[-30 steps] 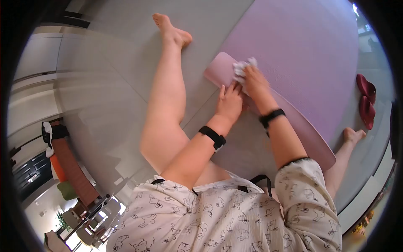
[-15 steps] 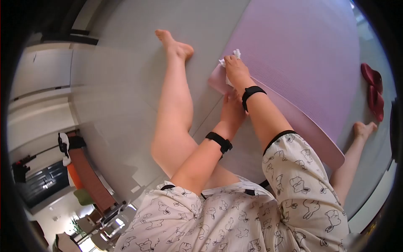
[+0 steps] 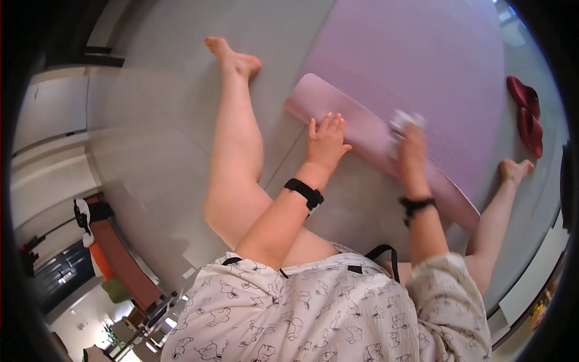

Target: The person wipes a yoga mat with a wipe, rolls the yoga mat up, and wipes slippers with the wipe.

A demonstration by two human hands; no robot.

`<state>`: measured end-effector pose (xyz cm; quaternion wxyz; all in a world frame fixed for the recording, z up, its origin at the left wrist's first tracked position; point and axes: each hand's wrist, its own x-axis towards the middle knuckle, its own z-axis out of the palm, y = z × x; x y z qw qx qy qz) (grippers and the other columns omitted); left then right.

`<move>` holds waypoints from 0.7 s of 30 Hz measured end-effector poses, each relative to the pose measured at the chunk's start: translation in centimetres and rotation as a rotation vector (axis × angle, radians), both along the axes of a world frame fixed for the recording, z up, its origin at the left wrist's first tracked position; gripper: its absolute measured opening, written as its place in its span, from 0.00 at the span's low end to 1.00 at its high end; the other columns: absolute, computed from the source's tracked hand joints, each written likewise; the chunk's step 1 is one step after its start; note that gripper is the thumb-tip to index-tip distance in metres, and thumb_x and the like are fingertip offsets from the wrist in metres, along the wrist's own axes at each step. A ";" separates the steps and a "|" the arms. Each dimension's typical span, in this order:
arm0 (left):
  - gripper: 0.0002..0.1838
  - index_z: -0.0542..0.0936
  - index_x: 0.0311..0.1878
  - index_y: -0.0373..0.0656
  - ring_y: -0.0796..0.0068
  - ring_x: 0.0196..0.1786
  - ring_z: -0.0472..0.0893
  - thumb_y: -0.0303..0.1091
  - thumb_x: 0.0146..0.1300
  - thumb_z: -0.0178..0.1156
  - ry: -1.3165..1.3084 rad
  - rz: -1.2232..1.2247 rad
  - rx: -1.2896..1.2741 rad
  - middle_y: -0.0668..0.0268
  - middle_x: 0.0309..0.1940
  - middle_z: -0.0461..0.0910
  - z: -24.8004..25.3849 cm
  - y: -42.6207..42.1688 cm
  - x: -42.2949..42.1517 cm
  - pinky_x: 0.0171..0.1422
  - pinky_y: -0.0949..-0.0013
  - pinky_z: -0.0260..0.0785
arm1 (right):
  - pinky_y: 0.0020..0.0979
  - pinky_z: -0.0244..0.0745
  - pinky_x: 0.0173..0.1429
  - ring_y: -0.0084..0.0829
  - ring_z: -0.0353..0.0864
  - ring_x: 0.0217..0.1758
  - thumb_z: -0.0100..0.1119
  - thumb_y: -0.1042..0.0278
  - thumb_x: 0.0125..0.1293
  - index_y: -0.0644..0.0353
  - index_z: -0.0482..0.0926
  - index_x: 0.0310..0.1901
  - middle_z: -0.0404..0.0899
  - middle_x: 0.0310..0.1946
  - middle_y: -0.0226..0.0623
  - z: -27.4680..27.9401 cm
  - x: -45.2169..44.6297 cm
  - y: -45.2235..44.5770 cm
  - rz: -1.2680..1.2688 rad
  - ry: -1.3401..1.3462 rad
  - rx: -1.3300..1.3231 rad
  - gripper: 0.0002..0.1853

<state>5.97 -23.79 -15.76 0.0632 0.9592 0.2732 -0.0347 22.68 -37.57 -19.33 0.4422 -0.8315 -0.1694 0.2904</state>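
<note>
A pink-purple mat [image 3: 416,54] lies on the grey tiled floor, its near end folded over into a paler pink flap [image 3: 356,111]. My left hand [image 3: 327,142] rests on the near edge of that flap, fingers spread and holding nothing. Blurred by motion, my right hand [image 3: 412,154] holds a crumpled white tissue [image 3: 405,122] over the flap's far edge, beside the ribbed part of the mat. Both wrists wear black bands.
My bare legs stretch out on either side of the mat's near end. Dark red slippers [image 3: 526,114] sit on the floor to the right. A long brown bench [image 3: 123,262] and chairs stand at the lower left.
My right hand has moved right along the flap with the tissue, away from the left corner. My left hand, partly covered before, now shows with its fingers spread on the flap.
</note>
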 end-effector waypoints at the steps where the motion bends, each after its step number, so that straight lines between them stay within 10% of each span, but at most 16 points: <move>1: 0.32 0.68 0.59 0.45 0.71 0.67 0.60 0.51 0.53 0.60 0.000 -0.025 0.003 0.69 0.61 0.66 -0.3 0.3 0.2 0.68 0.53 0.53 | 0.37 0.69 0.52 0.40 0.73 0.48 0.35 0.65 0.68 0.65 0.71 0.46 0.72 0.49 0.46 -1.9 -2.1 3.5 0.249 -0.532 0.013 0.16; 2: 0.32 0.68 0.58 0.45 0.71 0.67 0.60 0.51 0.53 0.59 0.112 -0.020 0.041 0.69 0.61 0.67 -0.6 0.7 0.3 0.68 0.52 0.53 | 0.36 0.67 0.57 0.41 0.71 0.51 0.41 0.70 0.64 0.63 0.71 0.48 0.72 0.48 0.45 -1.5 -4.1 7.5 0.409 -0.891 -0.137 0.13; 8: 0.32 0.69 0.58 0.46 0.70 0.67 0.61 0.53 0.52 0.59 0.119 -0.044 -0.019 0.69 0.61 0.68 0.1 1.3 -0.1 0.67 0.52 0.55 | 0.37 0.71 0.52 0.44 0.71 0.52 0.48 0.77 0.56 0.58 0.68 0.46 0.70 0.48 0.43 2.3 -5.0 5.9 0.551 -0.773 -0.189 0.14; 10: 0.32 0.69 0.58 0.47 0.70 0.67 0.61 0.53 0.52 0.59 0.103 -0.046 -0.023 0.69 0.61 0.67 0.4 0.9 0.2 0.66 0.52 0.56 | 0.40 0.71 0.48 0.45 0.73 0.49 0.46 0.73 0.60 0.57 0.69 0.44 0.74 0.43 0.44 2.7 -3.1 -0.5 0.348 -0.472 -0.401 0.10; 12: 0.33 0.68 0.59 0.48 0.70 0.66 0.61 0.54 0.52 0.59 0.129 -0.044 -0.011 0.70 0.63 0.65 0.6 1.1 0.3 0.66 0.53 0.57 | 0.42 0.71 0.43 0.44 0.76 0.42 0.45 0.72 0.58 0.58 0.73 0.39 0.76 0.38 0.43 1.8 -2.0 -9.3 0.209 -0.822 -0.388 0.09; 15: 0.33 0.67 0.60 0.48 0.70 0.67 0.61 0.53 0.52 0.60 0.105 -0.058 0.001 0.70 0.63 0.64 0.5 1.0 0.1 0.66 0.53 0.56 | 0.42 0.69 0.47 0.41 0.74 0.46 0.45 0.70 0.59 0.52 0.73 0.47 0.76 0.41 0.39 2.5 -0.2 -20.5 0.082 -0.675 -0.865 0.15; 21: 0.33 0.67 0.59 0.48 0.71 0.67 0.61 0.52 0.52 0.60 0.143 -0.038 -0.004 0.70 0.64 0.63 0.9 1.0 0.5 0.66 0.52 0.56 | 0.43 0.68 0.49 0.41 0.71 0.52 0.40 0.66 0.64 0.52 0.70 0.48 0.71 0.45 0.39 1.5 2.4 -21.7 -0.154 -0.602 -1.106 0.13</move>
